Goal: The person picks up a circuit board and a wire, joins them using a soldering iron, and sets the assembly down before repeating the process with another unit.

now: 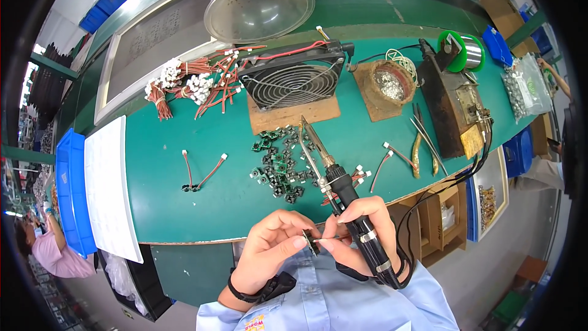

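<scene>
My left hand (270, 246) is closed, pinching a small dark circuit board (310, 243) between thumb and fingers in front of my chest. A black-handled soldering iron (344, 187) lies in my right hand (381, 216), its tip pointing away over the bench, with a thin metal tube alongside. The thumb and forefinger of that hand also pinch a thin wire (331, 239) close to the board; whether it touches the board I cannot tell. Beyond the iron's tip lies a heap of small green-and-black boards (278, 162). One board with two leads (192, 187) lies apart on the left.
At the back are bundled red-brown leads with white connectors (184, 83), a fan (294, 79), a solder pot (392, 86) and a green solder spool (468, 54). Pliers (417, 153) and tweezers (427, 138) lie right. Cables (429, 193) trail over the bench edge. A blue tray (73, 190) stands left.
</scene>
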### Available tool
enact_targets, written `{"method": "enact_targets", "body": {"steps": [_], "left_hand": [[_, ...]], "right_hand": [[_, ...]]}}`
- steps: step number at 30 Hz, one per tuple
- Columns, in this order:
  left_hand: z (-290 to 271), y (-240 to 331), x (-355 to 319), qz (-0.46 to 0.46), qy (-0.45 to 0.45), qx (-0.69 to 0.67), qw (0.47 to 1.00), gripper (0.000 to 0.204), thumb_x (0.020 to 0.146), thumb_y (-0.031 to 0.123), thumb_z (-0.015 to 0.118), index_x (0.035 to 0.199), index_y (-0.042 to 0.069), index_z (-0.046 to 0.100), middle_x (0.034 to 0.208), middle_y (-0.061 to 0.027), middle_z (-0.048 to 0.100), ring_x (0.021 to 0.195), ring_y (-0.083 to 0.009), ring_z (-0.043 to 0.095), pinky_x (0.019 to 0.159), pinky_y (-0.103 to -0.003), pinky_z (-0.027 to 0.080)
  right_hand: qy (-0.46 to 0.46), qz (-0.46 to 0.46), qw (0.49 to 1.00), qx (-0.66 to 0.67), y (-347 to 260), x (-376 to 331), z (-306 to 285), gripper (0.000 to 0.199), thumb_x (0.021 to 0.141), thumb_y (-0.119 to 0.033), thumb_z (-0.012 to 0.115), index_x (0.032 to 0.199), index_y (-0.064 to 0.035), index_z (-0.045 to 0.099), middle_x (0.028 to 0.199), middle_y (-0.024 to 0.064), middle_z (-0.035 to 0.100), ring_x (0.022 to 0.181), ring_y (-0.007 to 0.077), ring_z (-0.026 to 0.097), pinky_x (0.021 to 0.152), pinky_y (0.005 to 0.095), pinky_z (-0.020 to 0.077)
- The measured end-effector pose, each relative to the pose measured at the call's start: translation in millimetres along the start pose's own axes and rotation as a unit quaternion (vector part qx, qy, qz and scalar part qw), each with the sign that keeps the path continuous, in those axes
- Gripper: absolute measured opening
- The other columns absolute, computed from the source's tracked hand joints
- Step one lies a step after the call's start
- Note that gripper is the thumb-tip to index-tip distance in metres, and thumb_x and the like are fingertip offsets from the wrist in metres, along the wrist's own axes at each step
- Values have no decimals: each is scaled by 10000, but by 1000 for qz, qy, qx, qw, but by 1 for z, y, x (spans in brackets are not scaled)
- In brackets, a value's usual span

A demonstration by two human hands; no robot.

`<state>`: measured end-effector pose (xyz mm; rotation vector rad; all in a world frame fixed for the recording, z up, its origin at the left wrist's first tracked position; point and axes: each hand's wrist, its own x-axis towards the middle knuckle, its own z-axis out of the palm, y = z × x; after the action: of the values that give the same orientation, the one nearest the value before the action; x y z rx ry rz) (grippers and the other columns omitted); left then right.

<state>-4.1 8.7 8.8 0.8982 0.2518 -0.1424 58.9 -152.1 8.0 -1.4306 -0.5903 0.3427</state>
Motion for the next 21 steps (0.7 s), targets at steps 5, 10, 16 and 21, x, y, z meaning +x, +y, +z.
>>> {"method": "enact_targets", "body": {"steps": [5,10,16,21], "left_hand": [[-18,-8,-2,29,-72,-41,996,155,887,61,552,1021,-13,529,1031,-109,556,980,-181,545,864,-326,424],[-19,-9,-4,36,-80,-45,995,167,891,83,555,1025,-15,536,1021,-111,553,972,-184,540,871,-326,414],[-18,-9,-6,39,-73,-45,996,174,890,84,558,1033,-14,540,1023,-120,555,964,-189,543,867,-326,417],[-16,-10,-5,52,-76,-36,995,170,888,75,559,1030,-16,544,1023,-125,556,962,-193,547,860,-327,423]], "right_hand": [[11,-39,998,-55,-11,5,8,449,730,41,715,1023,-75,395,808,83,616,703,96,626,542,196,465],[19,-43,997,-60,-13,5,12,438,718,23,732,1015,-67,423,782,66,622,699,105,628,546,211,473],[4,-58,996,-67,-13,6,10,432,719,14,734,1021,-57,434,776,72,629,698,124,634,563,231,488],[5,-61,996,-65,-11,4,10,434,716,19,732,1025,-53,435,790,81,633,715,142,646,591,245,503]]}}
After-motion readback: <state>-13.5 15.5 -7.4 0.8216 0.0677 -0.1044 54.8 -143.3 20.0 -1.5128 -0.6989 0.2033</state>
